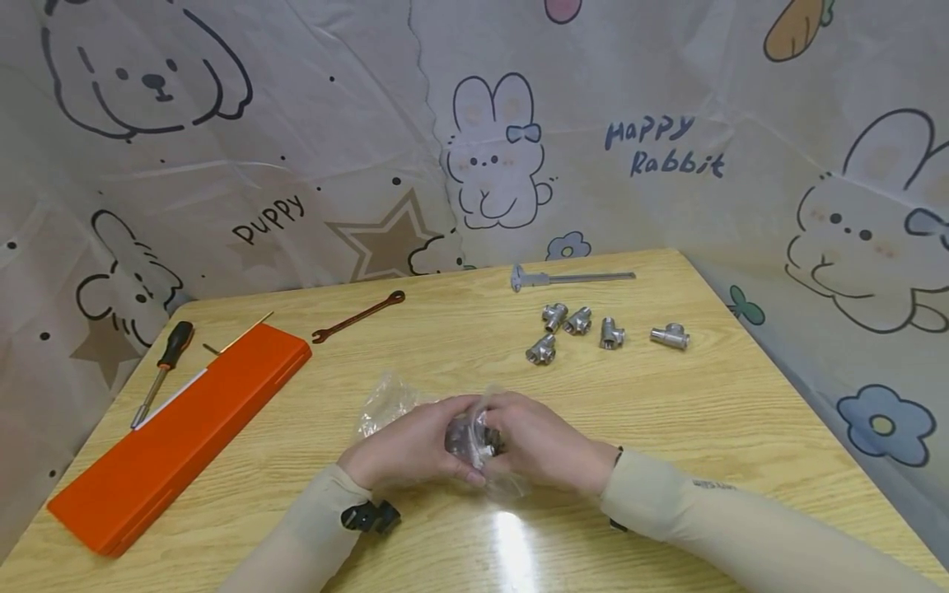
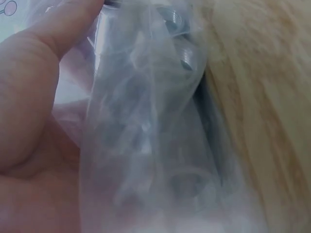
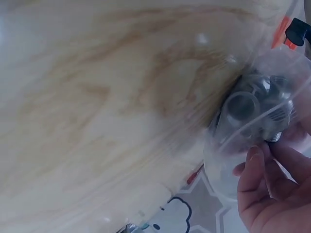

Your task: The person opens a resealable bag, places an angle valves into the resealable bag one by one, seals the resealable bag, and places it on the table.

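Note:
Near the middle of the table both hands are at a clear plastic bag (image 1: 383,403) with metal pipe fittings (image 3: 243,106) inside. My left hand (image 1: 411,443) grips the bag from its left side, thumb toward me. In the left wrist view, the bag (image 2: 141,145) stretches beside that thumb, and threaded fittings (image 2: 173,19) show dimly through the plastic. From the right, my right hand (image 1: 552,442) pinches the bag's edge with curled fingers, close against the fittings. Whether those fingertips also hold a fitting is unclear. Beyond the hands lie several loose metal tee fittings (image 1: 612,333).
A caliper (image 1: 571,278) lies at the table's back edge. To its left is a reddish wrench (image 1: 359,317). An orange case (image 1: 185,436) takes up the left side, with a screwdriver-handled tool (image 1: 166,362) beside it. Patterned cloth (image 1: 652,99) hangs behind the table (image 1: 704,412).

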Demonstrator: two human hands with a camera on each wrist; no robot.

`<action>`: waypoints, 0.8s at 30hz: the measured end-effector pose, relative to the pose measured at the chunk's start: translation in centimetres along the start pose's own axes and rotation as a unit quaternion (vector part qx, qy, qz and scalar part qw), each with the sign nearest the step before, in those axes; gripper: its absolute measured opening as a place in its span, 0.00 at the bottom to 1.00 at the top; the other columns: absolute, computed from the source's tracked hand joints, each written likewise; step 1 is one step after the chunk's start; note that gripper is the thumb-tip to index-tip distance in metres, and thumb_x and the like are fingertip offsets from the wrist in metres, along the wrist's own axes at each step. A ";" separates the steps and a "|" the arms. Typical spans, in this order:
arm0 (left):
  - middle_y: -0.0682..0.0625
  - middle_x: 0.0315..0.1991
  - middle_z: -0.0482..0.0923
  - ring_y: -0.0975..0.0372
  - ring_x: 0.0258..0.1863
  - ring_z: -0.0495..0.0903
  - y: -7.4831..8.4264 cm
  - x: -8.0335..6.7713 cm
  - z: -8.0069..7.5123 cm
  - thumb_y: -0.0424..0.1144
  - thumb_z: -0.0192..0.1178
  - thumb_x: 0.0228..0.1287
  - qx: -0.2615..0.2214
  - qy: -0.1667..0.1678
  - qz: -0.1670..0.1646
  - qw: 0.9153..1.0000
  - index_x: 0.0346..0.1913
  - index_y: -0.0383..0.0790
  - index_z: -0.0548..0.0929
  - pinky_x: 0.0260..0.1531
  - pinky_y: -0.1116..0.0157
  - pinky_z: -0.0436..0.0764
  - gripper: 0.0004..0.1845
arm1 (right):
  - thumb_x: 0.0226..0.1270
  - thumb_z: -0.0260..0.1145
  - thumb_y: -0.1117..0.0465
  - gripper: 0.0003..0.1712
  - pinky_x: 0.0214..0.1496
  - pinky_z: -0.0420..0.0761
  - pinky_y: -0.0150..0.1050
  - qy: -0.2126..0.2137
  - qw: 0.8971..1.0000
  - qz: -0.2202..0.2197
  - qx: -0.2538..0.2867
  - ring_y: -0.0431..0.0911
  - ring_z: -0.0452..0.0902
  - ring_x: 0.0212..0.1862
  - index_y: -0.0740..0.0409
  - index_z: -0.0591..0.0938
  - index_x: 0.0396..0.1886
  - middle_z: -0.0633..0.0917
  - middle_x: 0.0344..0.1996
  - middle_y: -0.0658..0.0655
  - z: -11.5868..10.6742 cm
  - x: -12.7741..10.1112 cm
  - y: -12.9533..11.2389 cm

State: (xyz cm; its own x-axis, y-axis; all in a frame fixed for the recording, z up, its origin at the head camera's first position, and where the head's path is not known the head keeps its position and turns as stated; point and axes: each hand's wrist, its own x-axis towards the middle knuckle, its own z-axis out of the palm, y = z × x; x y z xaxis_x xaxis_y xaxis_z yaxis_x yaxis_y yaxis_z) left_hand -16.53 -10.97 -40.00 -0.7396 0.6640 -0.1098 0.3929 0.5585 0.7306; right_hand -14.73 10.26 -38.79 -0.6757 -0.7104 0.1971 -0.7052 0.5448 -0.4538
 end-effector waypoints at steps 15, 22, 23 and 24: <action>0.54 0.66 0.71 0.61 0.62 0.71 0.1 0.1 0.1 0.59 0.77 0.42 0.016 -0.004 -0.024 1.000 0.76 0.52 0.62 0.66 0.55 0.67 0.56 | 0.55 0.78 0.53 0.29 0.54 0.81 0.48 0.042 0.997 0.062 -0.014 0.51 0.81 0.50 0.61 0.83 0.55 0.84 0.50 0.57 -4.9 -3.7 2.8; 0.52 0.71 0.66 0.58 0.68 0.66 0.1 0.0 0.2 0.59 0.77 0.43 0.020 -0.005 -0.031 0.999 0.76 0.49 0.61 0.69 0.56 0.63 0.56 | 0.61 0.75 0.53 0.28 0.45 0.83 0.48 0.075 0.984 0.162 -0.023 0.52 0.80 0.48 0.63 0.82 0.57 0.84 0.52 0.60 -8.0 -5.6 6.5; 0.52 0.71 0.66 0.58 0.68 0.65 0.0 0.0 0.2 0.58 0.77 0.43 0.020 -0.006 -0.031 0.999 0.76 0.49 0.61 0.69 0.56 0.63 0.56 | 0.62 0.74 0.52 0.29 0.45 0.82 0.49 0.076 0.980 0.180 -0.027 0.53 0.79 0.49 0.63 0.82 0.58 0.84 0.53 0.61 -8.6 -5.8 7.1; 0.52 0.71 0.65 0.58 0.68 0.65 0.0 0.0 0.2 0.58 0.77 0.44 0.020 -0.006 -0.030 0.999 0.76 0.49 0.61 0.69 0.56 0.62 0.56 | 0.63 0.73 0.52 0.29 0.46 0.82 0.50 0.075 0.977 0.198 -0.028 0.54 0.79 0.50 0.63 0.81 0.59 0.83 0.53 0.62 -9.2 -6.0 7.8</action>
State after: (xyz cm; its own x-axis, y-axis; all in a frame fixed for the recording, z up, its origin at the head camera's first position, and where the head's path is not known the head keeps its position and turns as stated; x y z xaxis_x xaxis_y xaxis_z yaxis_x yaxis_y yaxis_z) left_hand -16.41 -10.83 -40.11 -0.7564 0.6340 -0.1612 0.3687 0.6168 0.6955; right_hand -18.16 22.90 -35.53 -0.9189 -0.3675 0.1433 -0.3898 0.7904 -0.4726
